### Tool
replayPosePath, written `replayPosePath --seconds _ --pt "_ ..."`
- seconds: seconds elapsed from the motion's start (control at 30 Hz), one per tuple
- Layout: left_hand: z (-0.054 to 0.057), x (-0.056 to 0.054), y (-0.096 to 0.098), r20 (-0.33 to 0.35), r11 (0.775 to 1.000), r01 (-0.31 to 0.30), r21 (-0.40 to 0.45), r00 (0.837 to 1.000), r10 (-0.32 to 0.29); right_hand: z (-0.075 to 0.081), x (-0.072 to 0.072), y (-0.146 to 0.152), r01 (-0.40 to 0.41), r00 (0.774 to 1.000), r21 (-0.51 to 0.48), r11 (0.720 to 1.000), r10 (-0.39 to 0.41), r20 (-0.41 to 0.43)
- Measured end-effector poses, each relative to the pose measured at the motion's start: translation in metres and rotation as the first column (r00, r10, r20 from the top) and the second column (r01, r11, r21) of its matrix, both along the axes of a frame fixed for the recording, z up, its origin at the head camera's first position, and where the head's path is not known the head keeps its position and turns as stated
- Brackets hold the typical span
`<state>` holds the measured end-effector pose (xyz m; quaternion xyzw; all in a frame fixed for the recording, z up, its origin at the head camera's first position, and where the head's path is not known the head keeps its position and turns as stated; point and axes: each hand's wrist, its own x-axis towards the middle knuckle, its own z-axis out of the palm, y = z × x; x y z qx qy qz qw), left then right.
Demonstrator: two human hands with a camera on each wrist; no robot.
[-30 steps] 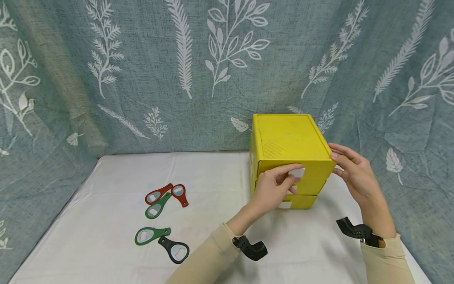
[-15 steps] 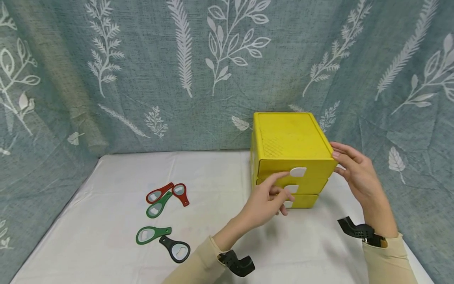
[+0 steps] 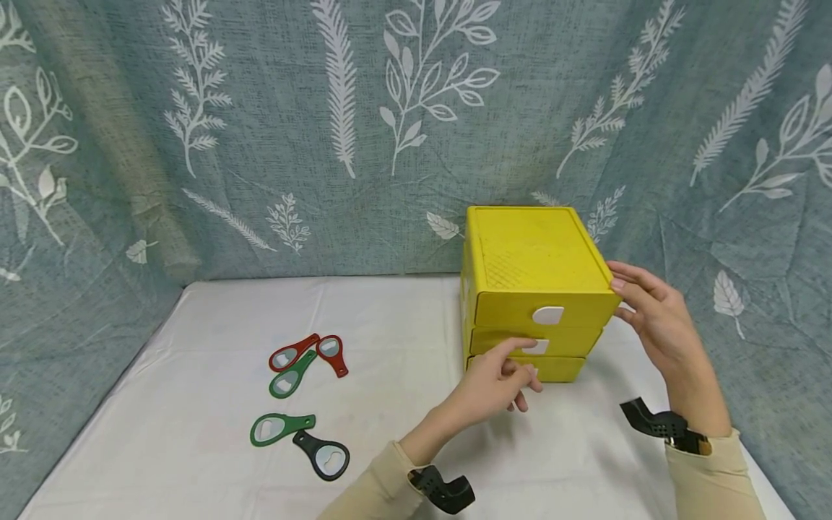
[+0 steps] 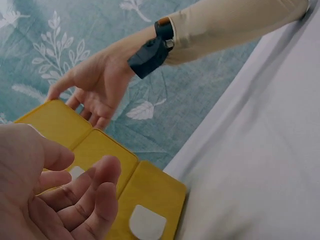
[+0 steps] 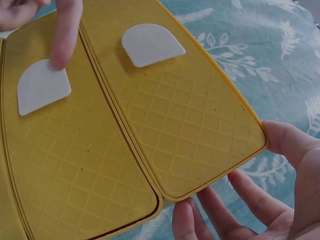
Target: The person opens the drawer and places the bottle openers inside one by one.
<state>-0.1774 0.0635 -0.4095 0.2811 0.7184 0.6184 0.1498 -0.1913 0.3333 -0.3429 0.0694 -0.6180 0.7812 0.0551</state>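
A yellow drawer cabinet (image 3: 536,249) with three stacked drawers stands at the right of the table, its drawers pushed in. Each drawer front bears a white tab handle; the top handle (image 3: 548,315) is fully visible. My left hand (image 3: 494,386) is before the front, index finger extended and its tip on the middle drawer's handle (image 5: 44,87). The other left fingers bend loosely and partly cover the lowest handle (image 4: 147,222). My right hand (image 3: 659,318) rests against the cabinet's right side, thumb at the upper front corner and fingers along the side (image 5: 215,210).
Several bottle openers lie at the table's left: two red ones, including the right-hand red opener (image 3: 331,354), two green ones, including the lower green opener (image 3: 276,429), and a black opener (image 3: 325,456). A patterned curtain (image 3: 292,144) hangs behind the white-covered table (image 3: 214,433).
My left hand has let go of the top drawer's handle and moved down to the middle one. The right hand stays at the cabinet's side.
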Motion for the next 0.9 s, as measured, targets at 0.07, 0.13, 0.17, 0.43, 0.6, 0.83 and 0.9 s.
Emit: replayPosePath --seconds 0.07,0.13,0.17,0.43,0.6,0.83,0.9 --pt "-0.002 0.000 0.002 -0.008 1.000 0.003 -0.008 1.000 -0.003 0.000 0.000 0.000 0.006 1.000 0.007 1.000 -0.006 0.003" --pt "-0.003 0.000 0.002 -0.036 1.000 0.020 -0.018 0.999 -0.021 0.001 0.000 -0.001 0.014 1.000 0.016 1.000 -0.014 0.008" --pt "-0.004 0.000 0.003 -0.052 0.999 0.032 -0.022 0.998 -0.033 0.001 0.000 -0.001 0.015 1.000 0.018 1.000 -0.015 0.008" --pt "-0.005 -0.002 0.009 -0.117 0.999 0.014 -0.037 0.993 -0.019 0.001 0.000 -0.001 0.046 0.999 0.051 0.998 -0.047 0.020" --pt "-0.008 -0.003 0.010 -0.115 0.998 -0.032 -0.047 0.993 0.027 0.000 0.000 -0.002 0.014 1.000 0.020 1.000 -0.014 0.003" --pt "-0.010 -0.003 0.012 -0.099 0.994 -0.053 -0.094 0.994 0.044 0.000 0.000 -0.003 0.052 0.998 0.051 0.997 -0.053 0.016" --pt "-0.011 -0.002 0.013 -0.089 0.994 -0.063 -0.085 0.994 0.055 0.000 0.000 -0.003 0.064 0.998 0.058 0.996 -0.065 0.021"
